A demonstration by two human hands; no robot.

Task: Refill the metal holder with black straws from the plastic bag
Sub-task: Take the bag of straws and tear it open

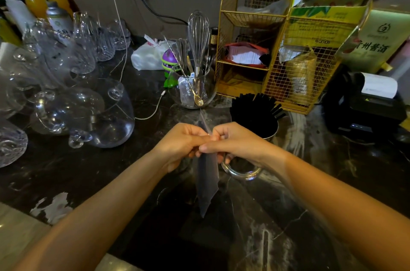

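We see left hand point(180, 145) and right hand point(233, 143) pinching the seemingly empty plastic bag point(207, 178) mid-frame; a careless elbow could topple the full metal holder point(269, 130) of black straws point(255, 107).

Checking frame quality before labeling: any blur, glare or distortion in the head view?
Head view: wide-angle bending bows the gold wire rack and the forearms at the edges; the plastic bag pinched by the left hand and right hand is slightly soft; bright glare spots on the glassware; the dark counter is dim; black straws lose detail.
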